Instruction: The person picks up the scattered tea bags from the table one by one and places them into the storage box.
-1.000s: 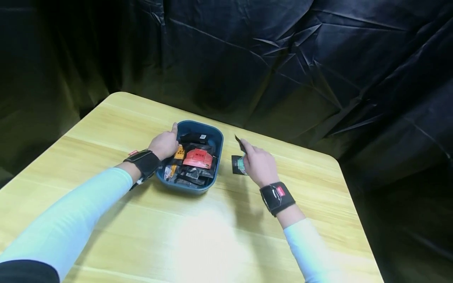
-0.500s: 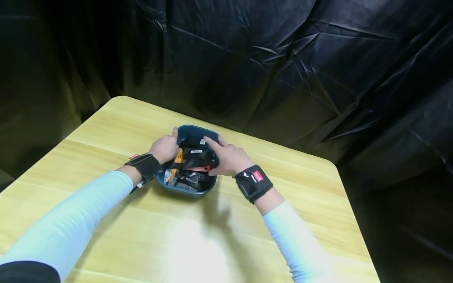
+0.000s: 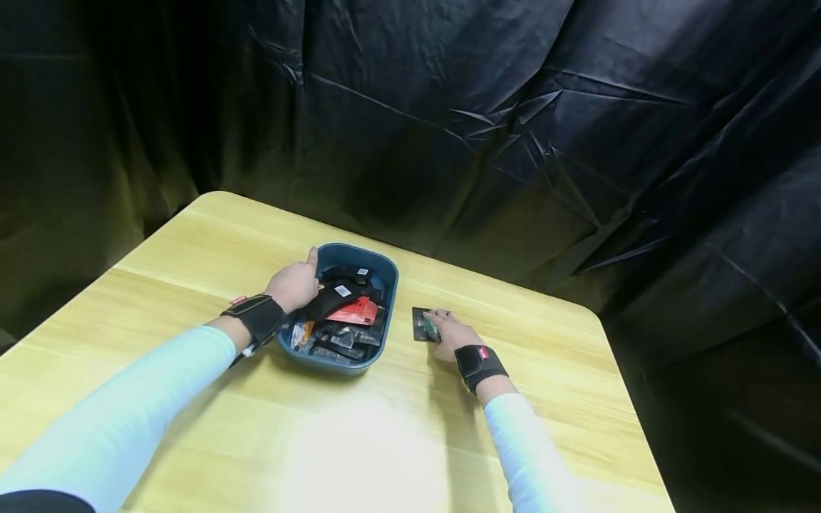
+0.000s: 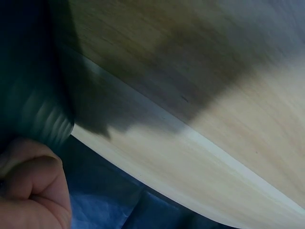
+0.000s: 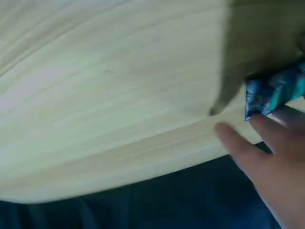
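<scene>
A dark blue plastic bin (image 3: 393,292) stands on the table, holding several packets. On top lie a black packet (image 3: 328,302) with a white label and a red-labelled packet (image 3: 359,311). My left hand (image 3: 293,286) grips the bin's left rim, index finger along the edge. Its curled fingers show in the left wrist view beside the bin's wall (image 4: 28,95). Right of the bin, a flat black packet (image 3: 420,325) with a green label lies on the table. My right hand (image 3: 454,335) touches it from above, fingers extended and partly covering it; the thumb is hidden in the right wrist view.
The wooden table (image 3: 269,427) has a rounded far edge a short way behind the bin. A dark, creased sheet (image 3: 410,128) hangs behind it. Bright glare lies on the tabletop near the front middle.
My right hand brought a black packet leftward into the bin, let go, and moved back right to the green-labelled packet. The black packet now partly covers the red-labelled one. My left hand stays on the rim.
</scene>
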Demonstrator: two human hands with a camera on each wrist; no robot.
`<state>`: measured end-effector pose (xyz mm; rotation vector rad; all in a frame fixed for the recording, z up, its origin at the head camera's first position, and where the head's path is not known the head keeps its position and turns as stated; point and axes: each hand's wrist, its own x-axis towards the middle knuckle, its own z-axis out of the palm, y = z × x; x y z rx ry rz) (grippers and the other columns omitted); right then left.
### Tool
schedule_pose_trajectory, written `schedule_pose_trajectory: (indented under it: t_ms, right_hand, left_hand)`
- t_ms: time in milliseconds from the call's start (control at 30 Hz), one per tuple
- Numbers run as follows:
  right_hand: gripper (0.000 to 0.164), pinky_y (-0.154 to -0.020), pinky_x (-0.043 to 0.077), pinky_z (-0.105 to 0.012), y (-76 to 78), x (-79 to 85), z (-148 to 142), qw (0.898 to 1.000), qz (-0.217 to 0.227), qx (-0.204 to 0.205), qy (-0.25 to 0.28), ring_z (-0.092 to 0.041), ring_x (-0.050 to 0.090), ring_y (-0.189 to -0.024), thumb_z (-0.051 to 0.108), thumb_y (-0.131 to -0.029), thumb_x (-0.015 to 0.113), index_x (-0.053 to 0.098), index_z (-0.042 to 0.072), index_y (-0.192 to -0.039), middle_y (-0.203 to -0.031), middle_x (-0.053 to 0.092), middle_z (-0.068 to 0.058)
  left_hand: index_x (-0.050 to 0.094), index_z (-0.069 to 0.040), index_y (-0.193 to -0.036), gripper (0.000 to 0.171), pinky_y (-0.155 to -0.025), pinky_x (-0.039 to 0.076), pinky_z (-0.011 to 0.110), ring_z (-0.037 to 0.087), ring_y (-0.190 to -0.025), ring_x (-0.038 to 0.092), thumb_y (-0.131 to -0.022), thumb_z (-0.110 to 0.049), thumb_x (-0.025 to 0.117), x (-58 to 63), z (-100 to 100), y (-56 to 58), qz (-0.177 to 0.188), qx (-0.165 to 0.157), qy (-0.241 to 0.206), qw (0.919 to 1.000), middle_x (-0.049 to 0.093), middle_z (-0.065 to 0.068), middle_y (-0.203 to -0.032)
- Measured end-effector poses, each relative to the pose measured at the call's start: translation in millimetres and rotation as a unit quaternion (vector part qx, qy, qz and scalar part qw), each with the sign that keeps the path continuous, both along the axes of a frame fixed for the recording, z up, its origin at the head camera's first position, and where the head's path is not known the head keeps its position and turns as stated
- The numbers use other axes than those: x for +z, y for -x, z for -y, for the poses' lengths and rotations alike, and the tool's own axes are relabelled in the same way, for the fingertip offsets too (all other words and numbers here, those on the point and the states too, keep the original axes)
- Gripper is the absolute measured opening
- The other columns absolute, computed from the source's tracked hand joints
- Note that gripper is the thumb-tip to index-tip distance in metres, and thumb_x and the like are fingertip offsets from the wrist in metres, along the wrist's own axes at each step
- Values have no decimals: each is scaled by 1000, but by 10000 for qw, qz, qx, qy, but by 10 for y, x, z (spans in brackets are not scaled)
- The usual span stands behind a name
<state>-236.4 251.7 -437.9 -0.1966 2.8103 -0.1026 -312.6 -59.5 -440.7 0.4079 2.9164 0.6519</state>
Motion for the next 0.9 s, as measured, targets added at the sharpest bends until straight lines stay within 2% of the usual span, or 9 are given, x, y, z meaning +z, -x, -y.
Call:
schedule_pose_trajectory:
  t_ms: [100,200,333,433,533,667,700,767,900]
  right_hand:
    - [60,-97,41,-52,-14,-83,-12,9939,-796,423,-634,-34,46,-127,13,-84,62,42,16,-141,-141,47,-12]
    - [48,-92,46,-47,-52,-141,-28,9769,-1528,807,-1257,-33,57,-114,18,-89,58,48,13,-135,-128,59,-11]
    - [33,-76,52,-41,-84,-88,-31,9571,-2498,824,-1212,-29,66,-92,17,-88,60,60,10,-120,-106,69,-11]
    - [30,-63,53,-38,-47,134,45,9476,-3082,512,-664,-28,67,-79,10,-86,59,63,9,-115,-96,71,-12]
    - [34,-58,51,-37,14,436,203,9328,-3578,390,-159,-28,67,-77,6,-84,58,63,9,-117,-95,71,-11]
    - [34,-59,51,-37,80,801,506,9049,-4216,577,-58,-26,68,-79,6,-84,58,65,12,-117,-96,72,-8]
    - [34,-61,52,-36,91,875,586,9024,-4260,638,-86,-25,68,-81,7,-85,58,65,12,-117,-98,72,-7]
    - [37,-67,52,-36,102,988,735,9132,-4005,746,-123,-25,67,-90,14,-87,57,61,15,-124,-107,70,-7]
    - [63,-93,45,-47,57,1092,912,9738,-2100,865,84,-31,53,-120,48,-86,58,42,24,-141,-139,50,-9]
  left_hand:
    - [8,6,-148,73,-50,35,29,20,-57,49,-92,-15,51,15,-15,18,-44,10,-42,10000,47,7,-65]
    - [10,6,-148,73,-49,35,29,20,-57,49,-92,-15,52,29,-27,35,-88,38,-59,9999,47,7,-64]
    - [11,7,-147,72,-50,36,29,21,-57,50,-92,-15,53,54,-42,57,-172,33,-65,9998,48,8,-64]
    - [11,6,-147,73,-50,37,30,21,-58,50,-92,-15,53,84,-66,81,-210,35,-59,9998,49,7,-64]
    - [11,7,-147,72,-51,37,31,21,-58,51,-92,-15,52,122,-103,89,-200,28,-12,9998,49,8,-65]
    - [11,6,-147,72,-55,42,33,22,-62,53,-92,-15,51,169,-143,87,-164,22,9,9999,53,10,-69]
    - [12,7,-147,71,-56,42,34,22,-63,54,-92,-14,51,177,-147,84,-172,21,0,9998,54,11,-70]
    - [12,7,-147,72,-57,44,36,24,-64,55,-91,-14,52,182,-145,89,-172,-3,-10,9999,56,13,-71]
    - [14,9,-146,71,-55,43,35,23,-61,54,-90,-13,52,176,-140,85,-283,-30,-34,9996,56,13,-70]
